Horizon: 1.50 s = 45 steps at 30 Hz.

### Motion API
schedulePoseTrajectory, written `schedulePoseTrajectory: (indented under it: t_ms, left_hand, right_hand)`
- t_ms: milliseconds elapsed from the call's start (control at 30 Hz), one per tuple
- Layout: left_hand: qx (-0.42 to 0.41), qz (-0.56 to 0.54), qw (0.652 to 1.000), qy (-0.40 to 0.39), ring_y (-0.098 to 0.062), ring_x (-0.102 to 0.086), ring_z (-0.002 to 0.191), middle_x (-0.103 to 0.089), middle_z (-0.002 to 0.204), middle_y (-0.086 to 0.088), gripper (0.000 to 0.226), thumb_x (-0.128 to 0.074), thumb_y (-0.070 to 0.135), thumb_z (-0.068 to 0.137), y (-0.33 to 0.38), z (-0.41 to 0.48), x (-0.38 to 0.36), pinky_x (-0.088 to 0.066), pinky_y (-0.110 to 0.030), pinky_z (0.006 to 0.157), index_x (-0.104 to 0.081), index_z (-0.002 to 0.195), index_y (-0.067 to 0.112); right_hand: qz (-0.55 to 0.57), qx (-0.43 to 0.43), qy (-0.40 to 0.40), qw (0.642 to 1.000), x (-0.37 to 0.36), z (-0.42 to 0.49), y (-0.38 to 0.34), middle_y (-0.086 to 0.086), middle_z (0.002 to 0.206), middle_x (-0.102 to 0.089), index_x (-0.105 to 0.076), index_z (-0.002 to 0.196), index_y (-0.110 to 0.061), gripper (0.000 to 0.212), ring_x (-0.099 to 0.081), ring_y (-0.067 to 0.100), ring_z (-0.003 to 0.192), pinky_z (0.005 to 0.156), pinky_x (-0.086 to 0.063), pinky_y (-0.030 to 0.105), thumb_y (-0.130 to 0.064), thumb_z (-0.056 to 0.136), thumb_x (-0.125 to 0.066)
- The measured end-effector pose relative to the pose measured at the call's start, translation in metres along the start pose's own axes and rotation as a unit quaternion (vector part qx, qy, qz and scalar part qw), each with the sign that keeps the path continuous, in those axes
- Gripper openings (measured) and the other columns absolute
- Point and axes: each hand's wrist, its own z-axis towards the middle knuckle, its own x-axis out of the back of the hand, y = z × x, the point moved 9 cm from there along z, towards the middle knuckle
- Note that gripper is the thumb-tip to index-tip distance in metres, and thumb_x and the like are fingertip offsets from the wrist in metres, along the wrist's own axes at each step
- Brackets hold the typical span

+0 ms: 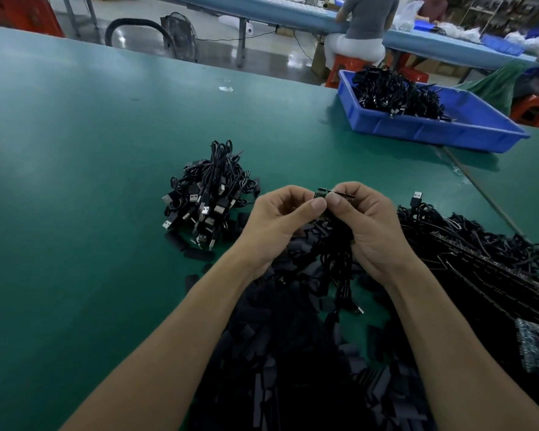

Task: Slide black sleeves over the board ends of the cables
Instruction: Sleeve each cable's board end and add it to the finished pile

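Small green circuit board [320, 194] -- the board end of a cable -- held up off the tabletop, between the two thumbs; left hand [277, 222] pinches it, thumb on the near face, fingers curled behind. Right hand [369, 227] pinches a dark narrow piece [344, 195] touching the board's right edge; too small to tell whether that is a sleeve or a further board; both grips closed, neither hand free. Bundle of thin black cables [339, 262] hangs down from the hands, one plug tip showing pale at the bottom.

Directly under the wrists, a heap of flat black sleeves [277, 362] spreads over the dull green tabletop [75, 181] towards the near edge. Left of the hands, a knot of black USB cables [206, 200], metal plugs outward; to the right, a spread of black cables [479, 259] with boards among them. Far right, well apart, a blue plastic tray [448, 132] part-filled with coiled black cables.

Step in hand, as I judge it: lining up board and sleeve, sleeve not yet plainly over the board. Next move calls for the sleeve mouth squared to the board edge, the left grip steady and the right pushing along the board's length -- corners could snag.
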Motion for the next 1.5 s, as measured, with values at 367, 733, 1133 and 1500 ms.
schedulePoseTrajectory:
  t_ms: [367, 733, 1133, 1500]
  left_hand:
    - [0.058, -0.195, 0.978, -0.043, -0.005, -0.065, 0.066, -0.072, 0.071, 0.006, 0.017, -0.086, 0.034, 0.059, -0.006, 0.004, -0.009, -0.056, -0.02, 0.067, -0.077, 0.068, 0.021]
    - [-0.056, -0.273, 0.96, 0.016, -0.02, -0.072, 0.082, -0.075, 0.084, -0.002, 0.011, -0.063, 0.025, 0.083, 0.038, -0.002, 0.009, -0.058, -0.036, 0.085, -0.057, 0.09, 0.018]
    - [-0.055, 0.011, 0.996, 0.076, -0.002, -0.028, 0.044, -0.043, 0.063, 0.008, 0.026, -0.042, 0.024, 0.108, 0.076, -0.008, 0.039, -0.027, -0.015, 0.037, -0.065, 0.099, 0.017]
    - [0.067, 0.267, 0.961, 0.024, -0.002, -0.055, 0.052, -0.064, 0.067, 0.005, 0.038, -0.04, 0.009, 0.108, 0.019, -0.005, 0.043, -0.044, -0.017, 0.049, -0.045, 0.145, 0.01]
  right_hand:
    - [0.065, -0.053, -0.031, 0.996, -0.013, 0.004, -0.002, 0.001, 0.08, -0.068, -0.074, 0.08, -0.02, 0.008, -0.062, 0.012, 0.072, 0.076, -0.056, 0.028, -0.026, 0.076, -0.08]
    - [0.126, -0.035, 0.289, 0.948, 0.05, -0.004, -0.011, 0.0, 0.078, -0.062, -0.052, 0.082, -0.018, 0.02, -0.059, 0.014, 0.068, 0.055, -0.053, 0.028, -0.015, 0.1, -0.059]
    - [-0.398, -0.102, 0.309, 0.858, 0.09, -0.022, -0.01, 0.006, 0.104, -0.063, -0.061, 0.107, -0.017, 0.015, -0.06, 0.022, 0.091, 0.074, -0.048, 0.028, -0.007, 0.1, -0.053]
    - [-0.702, -0.047, 0.051, 0.709, 0.021, -0.009, 0.016, 0.004, 0.131, -0.064, -0.069, 0.123, -0.019, 0.033, -0.054, 0.024, 0.124, 0.118, -0.031, 0.039, -0.005, 0.096, -0.057]
